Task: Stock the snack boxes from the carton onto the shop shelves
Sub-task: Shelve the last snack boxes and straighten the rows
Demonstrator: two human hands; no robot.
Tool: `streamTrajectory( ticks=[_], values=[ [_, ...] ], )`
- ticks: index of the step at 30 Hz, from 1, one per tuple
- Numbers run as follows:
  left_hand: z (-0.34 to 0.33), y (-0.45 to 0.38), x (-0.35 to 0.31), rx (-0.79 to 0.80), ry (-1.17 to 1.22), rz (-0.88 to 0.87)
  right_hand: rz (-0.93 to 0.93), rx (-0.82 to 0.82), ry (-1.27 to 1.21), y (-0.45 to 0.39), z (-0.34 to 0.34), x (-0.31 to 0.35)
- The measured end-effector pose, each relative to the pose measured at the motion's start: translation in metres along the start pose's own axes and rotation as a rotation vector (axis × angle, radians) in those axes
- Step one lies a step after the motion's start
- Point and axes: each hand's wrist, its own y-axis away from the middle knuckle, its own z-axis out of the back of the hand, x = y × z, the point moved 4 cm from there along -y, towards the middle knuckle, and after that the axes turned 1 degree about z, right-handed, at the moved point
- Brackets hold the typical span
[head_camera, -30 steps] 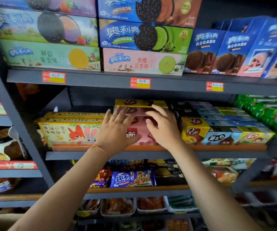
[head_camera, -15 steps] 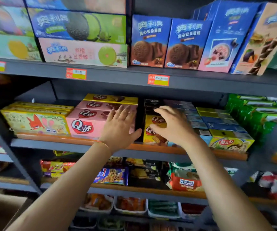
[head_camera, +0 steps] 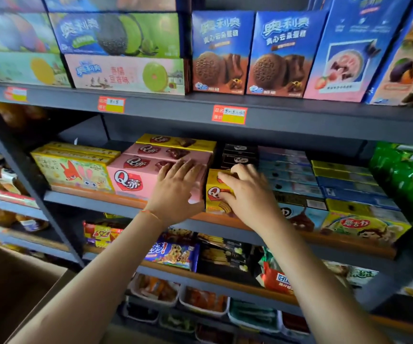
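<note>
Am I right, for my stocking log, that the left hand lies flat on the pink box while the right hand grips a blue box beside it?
Not quite. In the head view the right hand grips a yellow box, not blue. The left hand does lie flat on the pink box.

This was a shop: dark grey metal shelves [head_camera: 275,125] carried tiers of packaged snacks, blue cardboard biscuit boxes [head_camera: 221,52] faced outward in rows, and small red-and-yellow paper price labels [head_camera: 229,114] were stuck along the shelf edges below the goods.
</note>
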Motion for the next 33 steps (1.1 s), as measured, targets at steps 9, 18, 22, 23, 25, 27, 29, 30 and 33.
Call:
streamTrajectory(
  ticks=[9, 18, 22, 23, 25, 27, 29, 30, 33],
  values=[
    [-0.006, -0.001, 0.006, 0.011, -0.009, -0.036, 0.015, 0.046, -0.010, -0.006, -0.001, 0.008],
    [0.013, -0.025, 0.020, 0.196, -0.056, -0.045, -0.261, 0.156, -0.033, -0.019, 0.008, -0.020],
    [0.010, -0.029, 0.024, 0.242, -0.051, -0.068, -0.299, 0.272, -0.098, -0.022, -0.007, -0.013],
    [0.009, -0.029, 0.024, 0.238, -0.053, -0.082, -0.304, 0.266, -0.110, -0.022, -0.008, -0.011],
    [0.007, -0.029, 0.025, 0.228, -0.039, -0.094, -0.303, 0.241, -0.133, -0.024, -0.008, -0.006],
    [0.005, -0.029, 0.026, 0.216, -0.028, -0.091, -0.287, 0.221, -0.134, -0.027, -0.008, 0.000],
    [0.004, -0.029, 0.027, 0.201, -0.034, -0.089, -0.278, 0.210, -0.105, -0.029, -0.009, 0.004],
    [0.004, -0.029, 0.026, 0.190, -0.036, -0.089, -0.278, 0.207, -0.093, -0.029, -0.009, 0.005],
    [0.004, -0.028, 0.026, 0.159, -0.038, -0.094, -0.278, 0.210, -0.089, -0.031, -0.011, 0.005]
  ],
)
